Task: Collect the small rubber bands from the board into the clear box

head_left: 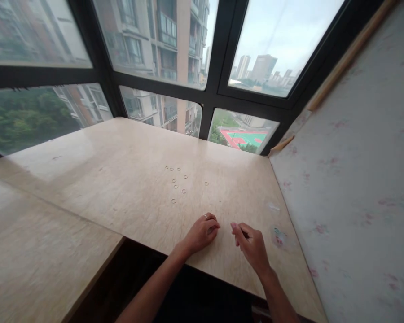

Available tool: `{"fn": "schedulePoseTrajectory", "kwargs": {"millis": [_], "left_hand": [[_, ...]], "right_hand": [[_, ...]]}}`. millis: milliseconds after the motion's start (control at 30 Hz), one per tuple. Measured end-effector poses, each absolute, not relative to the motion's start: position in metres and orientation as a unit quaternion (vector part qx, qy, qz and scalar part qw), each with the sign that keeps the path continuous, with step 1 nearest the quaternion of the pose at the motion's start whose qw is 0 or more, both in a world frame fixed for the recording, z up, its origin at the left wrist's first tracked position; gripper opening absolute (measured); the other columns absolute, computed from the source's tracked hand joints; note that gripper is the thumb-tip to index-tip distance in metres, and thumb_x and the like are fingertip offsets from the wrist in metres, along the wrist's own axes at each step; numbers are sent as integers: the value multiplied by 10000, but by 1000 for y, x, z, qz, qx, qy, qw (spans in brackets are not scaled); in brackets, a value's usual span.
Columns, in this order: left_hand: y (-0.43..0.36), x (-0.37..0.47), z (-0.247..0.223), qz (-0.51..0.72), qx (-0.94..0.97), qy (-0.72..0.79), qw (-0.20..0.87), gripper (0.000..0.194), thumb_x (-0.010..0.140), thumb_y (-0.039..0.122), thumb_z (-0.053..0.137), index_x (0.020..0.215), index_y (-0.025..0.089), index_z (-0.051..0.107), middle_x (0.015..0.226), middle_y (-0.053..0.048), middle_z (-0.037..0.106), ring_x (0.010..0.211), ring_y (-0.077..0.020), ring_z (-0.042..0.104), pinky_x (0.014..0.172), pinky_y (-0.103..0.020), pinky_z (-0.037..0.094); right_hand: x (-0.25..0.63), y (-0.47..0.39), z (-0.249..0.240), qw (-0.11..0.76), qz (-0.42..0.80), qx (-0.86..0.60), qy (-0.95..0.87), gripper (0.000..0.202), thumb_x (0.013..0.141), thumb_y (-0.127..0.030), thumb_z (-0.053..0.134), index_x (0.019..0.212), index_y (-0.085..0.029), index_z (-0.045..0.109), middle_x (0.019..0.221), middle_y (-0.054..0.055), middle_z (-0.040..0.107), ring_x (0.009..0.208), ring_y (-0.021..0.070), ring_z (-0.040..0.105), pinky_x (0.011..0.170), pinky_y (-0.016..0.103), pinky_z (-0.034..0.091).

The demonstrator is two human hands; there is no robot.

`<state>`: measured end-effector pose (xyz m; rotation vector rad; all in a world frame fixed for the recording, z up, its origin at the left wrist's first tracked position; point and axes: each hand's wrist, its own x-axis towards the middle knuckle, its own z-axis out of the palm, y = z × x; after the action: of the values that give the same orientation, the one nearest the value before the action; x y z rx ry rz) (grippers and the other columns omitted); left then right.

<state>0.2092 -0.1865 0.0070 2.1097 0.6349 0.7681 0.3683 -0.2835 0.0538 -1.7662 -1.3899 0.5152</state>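
On the pale tabletop (121, 188), in the head view, thin rings (176, 186) lie scattered beyond both hands, one apart toward the right; the left hand (201, 234) is loosely curled; the right hand (253, 244) has thumb and fingers drawn together; whether either grips anything, I cannot tell; a clear plastic packet (278, 237) lies between the right hand and the wall (357, 179).

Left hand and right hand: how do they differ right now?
The left hand wears a finger ring; no such ring shows on the right hand. The left hand's fingers point rightward, the right hand's leftward. The left hand is nearer the cluster of small rings, the right hand nearer the printed packet. Both are ungloved, with curled fingers; whether either holds anything is too small to tell.
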Motion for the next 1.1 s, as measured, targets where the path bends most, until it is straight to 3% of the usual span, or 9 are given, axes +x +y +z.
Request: {"fn": "schedulePoseTrajectory", "kwargs": {"millis": [67,167,300,400,600,800,933,1100], "left_hand": [[-186,207,6,311,827,242,401,177,800,106,509,870,166,660,978,-81,600,901,-178,568,826,-317,466],[-185,205,5,318,818,236,417,185,790,93,499,870,163,650,985,-86,609,899,-192,574,797,-320,473],[-184,203,1,327,808,230,433,176,789,99,498,861,162,645,975,-84,603,887,-191,575,802,-330,476],[-184,202,-1,330,807,222,438,198,778,90,494,874,165,650,975,-82,597,888,-187,574,816,-327,475],[-184,201,0,328,807,221,439,217,775,91,486,901,158,650,1011,-93,600,915,-202,579,829,-328,478],[-184,203,-3,324,811,222,434,213,767,87,490,892,153,648,1025,-102,604,932,-215,583,825,-333,483],[-184,204,-4,330,808,223,435,210,765,80,488,882,142,651,992,-103,605,901,-205,583,807,-325,485],[-183,204,-3,327,805,227,440,202,776,78,490,879,143,652,978,-97,599,892,-193,581,808,-323,482]], "right_hand": [[348,-249,65,409,193,-665,-595,410,914,-475,433,669,-186,589,504,-24,530,466,111,501,505,213,371],[321,-193,76,360,162,-637,-662,329,904,-452,468,914,-179,652,559,-29,576,499,108,528,529,209,377],[297,-127,79,138,107,-649,-740,353,912,-380,468,1171,-188,612,609,-13,652,628,136,613,605,217,409],[288,-94,73,15,75,-635,-769,327,879,-364,520,1141,-214,645,723,29,704,804,181,648,695,251,433],[278,-73,56,-39,56,-618,-783,257,871,-345,516,966,-218,719,939,102,713,879,241,650,735,318,433],[282,-77,47,-7,59,-615,-786,261,889,-320,496,862,-198,725,888,106,721,864,228,651,744,302,421],[293,-91,45,59,86,-621,-777,300,931,-300,420,986,-211,701,693,23,705,684,139,649,684,230,433],[310,-121,44,283,255,-631,-676,333,898,-374,462,935,-142,697,447,-44,548,395,85,513,459,178,389]]}}
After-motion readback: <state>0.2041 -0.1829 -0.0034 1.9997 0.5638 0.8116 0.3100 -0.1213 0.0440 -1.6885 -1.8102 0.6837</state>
